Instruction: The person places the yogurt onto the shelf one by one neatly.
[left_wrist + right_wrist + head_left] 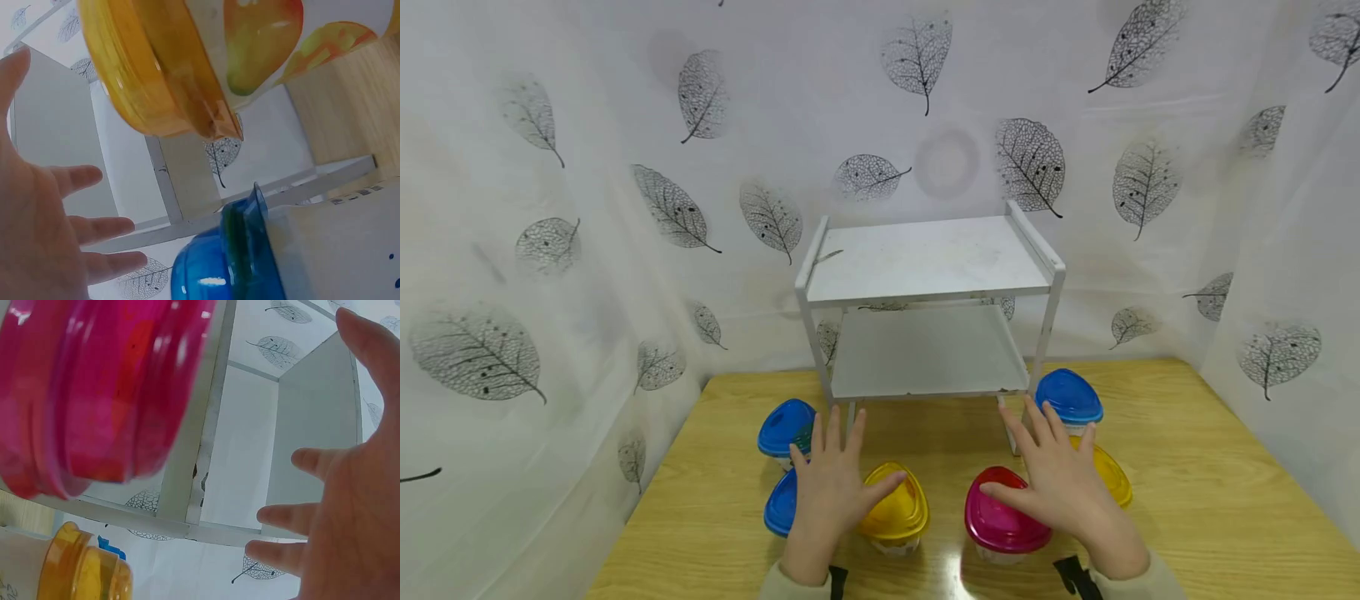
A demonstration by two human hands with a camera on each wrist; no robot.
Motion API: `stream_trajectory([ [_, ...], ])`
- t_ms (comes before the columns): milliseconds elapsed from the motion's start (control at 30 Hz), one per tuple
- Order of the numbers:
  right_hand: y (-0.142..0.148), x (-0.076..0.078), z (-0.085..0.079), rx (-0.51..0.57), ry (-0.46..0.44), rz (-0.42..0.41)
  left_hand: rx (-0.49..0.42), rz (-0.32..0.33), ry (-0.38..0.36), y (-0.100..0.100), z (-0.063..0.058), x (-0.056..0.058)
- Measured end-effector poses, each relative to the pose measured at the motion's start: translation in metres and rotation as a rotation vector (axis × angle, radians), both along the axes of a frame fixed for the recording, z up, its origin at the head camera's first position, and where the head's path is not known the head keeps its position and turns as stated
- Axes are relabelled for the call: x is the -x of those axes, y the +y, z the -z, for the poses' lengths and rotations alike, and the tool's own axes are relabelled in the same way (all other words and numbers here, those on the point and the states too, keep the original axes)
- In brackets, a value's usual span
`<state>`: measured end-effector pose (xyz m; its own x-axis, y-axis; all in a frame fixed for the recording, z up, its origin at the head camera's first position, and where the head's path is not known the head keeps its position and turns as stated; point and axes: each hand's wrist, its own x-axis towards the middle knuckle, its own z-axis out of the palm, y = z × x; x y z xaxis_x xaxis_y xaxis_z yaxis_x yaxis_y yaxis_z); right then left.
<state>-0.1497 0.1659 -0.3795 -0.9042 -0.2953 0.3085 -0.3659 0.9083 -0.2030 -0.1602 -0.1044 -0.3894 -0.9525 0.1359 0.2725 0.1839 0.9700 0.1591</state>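
Both hands hover palm down over the lidded containers, fingers spread and holding nothing. My left hand [832, 492] is between a blue-lidded container [781, 504] and a yellow-lidded container [897, 504], partly covering the blue one. In the left wrist view, the yellow lid [144, 69] and the blue lid [219, 262] stand apart from the fingers. My right hand [1063, 479] overlaps a container with a pink-red lid [1003, 521] and hides part of another yellow-lidded container [1112, 475]. The right wrist view shows the pink-red lid [106, 387] and a yellow lid [84, 569] away from the fingers.
A white two-tier shelf [928, 258] stands at the back of the wooden table [1210, 483]. Farther back are a blue-lidded container [786, 427] at its left leg and another blue lid [1070, 396] at its right. A leaf-print curtain [580, 325] surrounds the table.
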Motion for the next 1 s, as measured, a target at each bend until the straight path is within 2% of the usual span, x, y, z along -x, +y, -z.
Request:
stream_trajectory([
  [200, 0.0, 0.0, 0.0, 0.007, 0.049, 0.001, -0.004, 0.005, 0.074, 0.0, 0.002, 0.0],
  [333, -0.001, 0.002, 0.002, 0.034, 0.165, -0.018, -0.023, 0.007, 0.148, 0.0, 0.005, 0.001],
  [500, -0.001, 0.005, 0.004, 0.106, 0.347, -0.069, -0.078, 0.042, 0.309, 0.0, 0.007, 0.001],
  [600, -0.002, 0.005, 0.005, 0.151, 0.405, -0.08, -0.112, 0.075, 0.425, -0.001, 0.008, 0.001],
  [700, -0.003, 0.005, 0.007, 0.176, 0.44, -0.076, -0.133, 0.098, 0.497, -0.001, 0.01, 0.001],
  [1000, -0.005, 0.004, 0.01, 0.202, 0.502, -0.082, -0.138, 0.106, 0.541, 0.0, 0.017, -0.002],
])
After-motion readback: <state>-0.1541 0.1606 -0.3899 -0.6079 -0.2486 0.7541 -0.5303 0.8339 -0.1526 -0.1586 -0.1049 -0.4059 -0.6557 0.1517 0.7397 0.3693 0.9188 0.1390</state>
